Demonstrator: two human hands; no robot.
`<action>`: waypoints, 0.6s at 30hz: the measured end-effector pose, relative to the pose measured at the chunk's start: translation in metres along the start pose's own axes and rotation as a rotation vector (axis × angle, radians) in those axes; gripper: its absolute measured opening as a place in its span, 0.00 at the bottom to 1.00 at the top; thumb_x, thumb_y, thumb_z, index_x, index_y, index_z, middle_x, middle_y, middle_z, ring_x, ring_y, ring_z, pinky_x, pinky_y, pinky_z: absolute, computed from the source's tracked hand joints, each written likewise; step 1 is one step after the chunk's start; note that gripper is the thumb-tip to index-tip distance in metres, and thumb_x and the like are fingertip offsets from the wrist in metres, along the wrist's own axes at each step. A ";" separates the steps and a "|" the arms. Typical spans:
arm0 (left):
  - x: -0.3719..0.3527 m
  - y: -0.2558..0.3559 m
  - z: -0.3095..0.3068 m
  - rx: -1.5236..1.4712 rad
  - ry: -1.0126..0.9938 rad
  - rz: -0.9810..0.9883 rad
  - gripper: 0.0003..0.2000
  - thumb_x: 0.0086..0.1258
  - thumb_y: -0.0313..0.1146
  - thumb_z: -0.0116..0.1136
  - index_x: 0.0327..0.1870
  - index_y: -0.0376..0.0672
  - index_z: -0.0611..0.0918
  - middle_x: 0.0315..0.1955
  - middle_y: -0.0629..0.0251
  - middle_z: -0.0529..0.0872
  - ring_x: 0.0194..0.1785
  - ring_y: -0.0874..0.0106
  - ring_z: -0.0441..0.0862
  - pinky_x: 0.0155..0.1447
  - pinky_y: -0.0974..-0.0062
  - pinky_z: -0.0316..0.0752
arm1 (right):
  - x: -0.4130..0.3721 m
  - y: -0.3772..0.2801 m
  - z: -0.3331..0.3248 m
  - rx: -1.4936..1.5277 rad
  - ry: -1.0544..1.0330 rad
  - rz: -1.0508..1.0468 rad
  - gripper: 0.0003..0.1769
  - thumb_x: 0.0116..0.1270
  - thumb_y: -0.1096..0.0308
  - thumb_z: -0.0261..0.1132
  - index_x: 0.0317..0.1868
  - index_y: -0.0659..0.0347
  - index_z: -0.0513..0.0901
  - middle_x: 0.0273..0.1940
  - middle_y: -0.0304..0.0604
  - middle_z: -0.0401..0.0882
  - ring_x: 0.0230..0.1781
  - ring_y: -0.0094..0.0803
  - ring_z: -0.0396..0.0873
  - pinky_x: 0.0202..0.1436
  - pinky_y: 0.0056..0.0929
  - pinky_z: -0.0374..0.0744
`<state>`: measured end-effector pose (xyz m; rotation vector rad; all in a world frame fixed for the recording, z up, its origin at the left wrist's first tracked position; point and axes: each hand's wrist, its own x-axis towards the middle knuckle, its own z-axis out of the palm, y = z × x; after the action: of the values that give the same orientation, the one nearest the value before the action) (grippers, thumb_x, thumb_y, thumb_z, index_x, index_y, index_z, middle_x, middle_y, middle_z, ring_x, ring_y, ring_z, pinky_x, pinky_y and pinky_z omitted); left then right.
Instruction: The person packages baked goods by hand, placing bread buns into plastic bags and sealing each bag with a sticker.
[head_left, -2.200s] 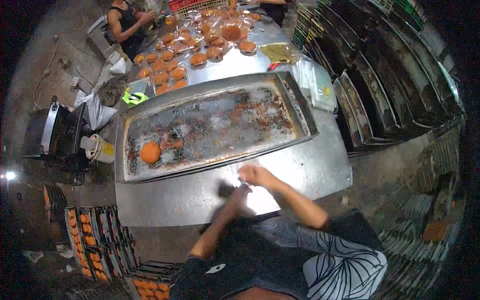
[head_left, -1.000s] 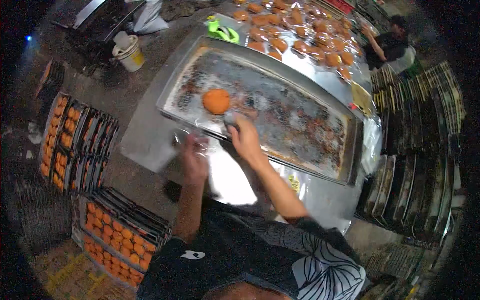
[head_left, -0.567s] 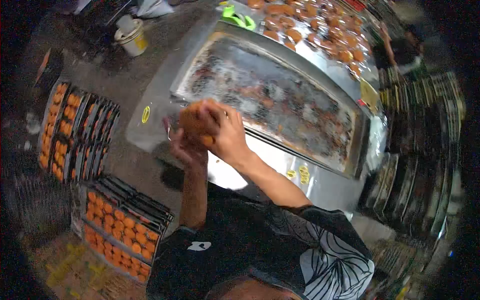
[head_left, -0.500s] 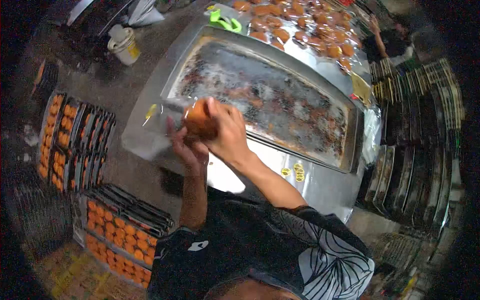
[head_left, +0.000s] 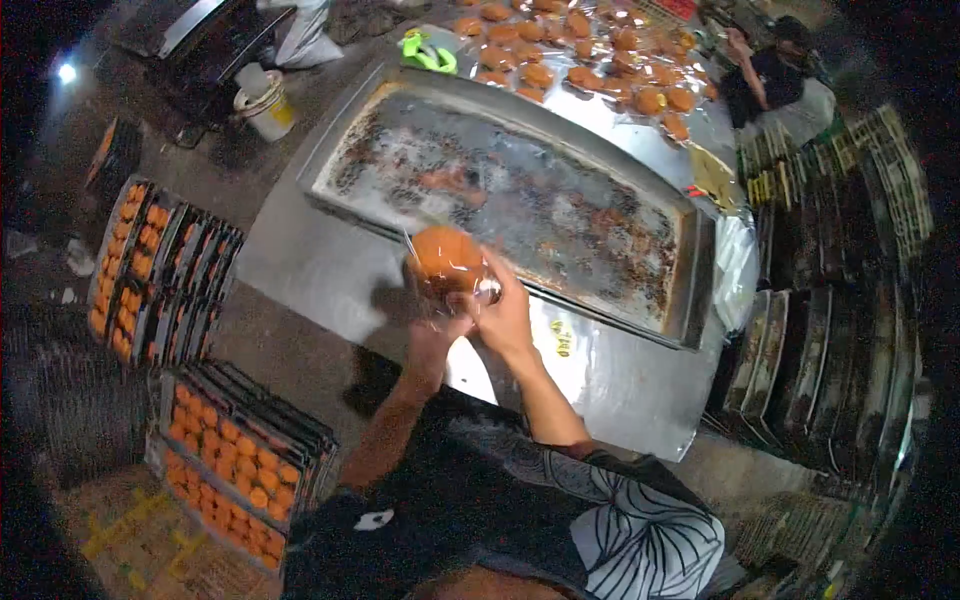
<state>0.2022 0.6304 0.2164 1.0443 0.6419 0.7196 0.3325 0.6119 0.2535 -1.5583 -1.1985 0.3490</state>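
Bun [head_left: 447, 255] is sitting inside a clear bag [head_left: 432, 292] at frame centre — off the tray [head_left: 693, 280] now — left hand [head_left: 432, 338] and right hand [head_left: 507, 318] fingers are pinching the bag below it.

Seen from above, a left hand [head_left: 437, 338] and a right hand [head_left: 507, 316] together grip an orange bun [head_left: 446, 256] in clear wrapping above a steel tabletop [head_left: 320, 270]. Just beyond lies a large, crumb-stained baking tray [head_left: 692, 272]. Wrapped buns [head_left: 600, 60] cover the far end.
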 end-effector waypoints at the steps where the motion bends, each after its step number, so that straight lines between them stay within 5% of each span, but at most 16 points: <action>1: -0.009 0.000 0.006 0.194 -0.012 -0.069 0.15 0.59 0.33 0.52 0.45 0.34 0.74 0.31 0.62 0.81 0.39 0.75 0.77 0.45 0.78 0.70 | 0.008 0.014 -0.016 -0.016 -0.006 0.138 0.17 0.48 0.73 0.62 0.42 0.66 0.76 0.33 0.50 0.77 0.30 0.32 0.76 0.31 0.26 0.74; 3: -0.030 0.009 0.007 0.325 -0.074 -0.105 0.14 0.60 0.32 0.52 0.45 0.33 0.74 0.32 0.62 0.81 0.39 0.75 0.77 0.45 0.78 0.70 | 0.054 0.017 -0.062 -0.139 0.041 0.310 0.08 0.52 0.71 0.59 0.23 0.66 0.81 0.21 0.50 0.78 0.21 0.40 0.76 0.29 0.29 0.73; 4: -0.037 0.016 0.004 0.259 -0.121 -0.076 0.14 0.60 0.30 0.52 0.45 0.33 0.74 0.33 0.62 0.81 0.39 0.75 0.77 0.46 0.78 0.70 | 0.085 0.041 -0.075 -0.139 0.237 0.123 0.08 0.53 0.70 0.59 0.25 0.67 0.80 0.21 0.50 0.78 0.21 0.41 0.76 0.28 0.30 0.73; 5: -0.044 0.021 0.001 0.122 -0.085 -0.129 0.14 0.60 0.29 0.53 0.46 0.33 0.74 0.33 0.62 0.81 0.40 0.74 0.77 0.47 0.78 0.70 | 0.118 0.009 -0.090 -0.321 0.283 0.271 0.10 0.51 0.70 0.60 0.33 0.69 0.79 0.29 0.53 0.79 0.30 0.43 0.77 0.35 0.32 0.74; 7: -0.065 0.046 -0.009 0.187 0.012 -0.176 0.16 0.60 0.29 0.55 0.48 0.34 0.73 0.33 0.62 0.81 0.40 0.74 0.76 0.47 0.79 0.70 | 0.183 0.037 -0.078 -0.236 0.554 -0.372 0.19 0.50 0.67 0.62 0.43 0.69 0.75 0.41 0.58 0.75 0.42 0.47 0.74 0.47 0.35 0.70; 8: -0.077 0.040 -0.022 0.157 0.074 -0.144 0.16 0.60 0.30 0.55 0.48 0.34 0.72 0.34 0.63 0.80 0.40 0.74 0.76 0.48 0.79 0.70 | 0.180 0.022 -0.064 -0.547 0.458 -0.223 0.25 0.50 0.66 0.63 0.48 0.69 0.70 0.48 0.61 0.70 0.49 0.50 0.68 0.53 0.36 0.65; 10: -0.110 0.033 -0.055 0.019 0.133 -0.074 0.16 0.60 0.31 0.54 0.48 0.35 0.72 0.35 0.62 0.80 0.40 0.74 0.77 0.49 0.78 0.70 | 0.148 -0.004 -0.002 -0.354 0.261 -0.268 0.24 0.49 0.68 0.63 0.47 0.69 0.71 0.46 0.60 0.70 0.47 0.51 0.69 0.53 0.38 0.66; 12: -0.152 0.017 -0.104 -0.059 0.216 0.055 0.16 0.62 0.34 0.53 0.48 0.36 0.72 0.37 0.61 0.78 0.43 0.72 0.76 0.52 0.74 0.69 | 0.082 -0.010 0.095 -0.168 -0.051 -0.081 0.27 0.52 0.63 0.64 0.51 0.66 0.70 0.47 0.58 0.70 0.46 0.47 0.71 0.49 0.38 0.69; 14: -0.211 0.040 -0.132 -0.111 0.523 0.008 0.17 0.62 0.38 0.53 0.47 0.35 0.72 0.37 0.61 0.78 0.44 0.71 0.76 0.53 0.72 0.69 | -0.016 -0.033 0.182 -0.041 -0.583 -0.021 0.28 0.53 0.61 0.64 0.52 0.67 0.69 0.47 0.57 0.70 0.47 0.47 0.71 0.50 0.37 0.69; 18: -0.347 0.000 -0.166 -0.159 1.107 0.225 0.18 0.63 0.40 0.52 0.47 0.36 0.72 0.38 0.62 0.78 0.43 0.71 0.76 0.51 0.73 0.69 | -0.187 -0.066 0.269 0.019 -1.310 -0.358 0.30 0.53 0.57 0.63 0.52 0.68 0.69 0.47 0.56 0.72 0.48 0.45 0.71 0.53 0.35 0.68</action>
<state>-0.1354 0.4467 0.2011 0.4981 1.3855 1.5385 0.0167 0.6037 0.1443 -0.9590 -2.3846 1.2280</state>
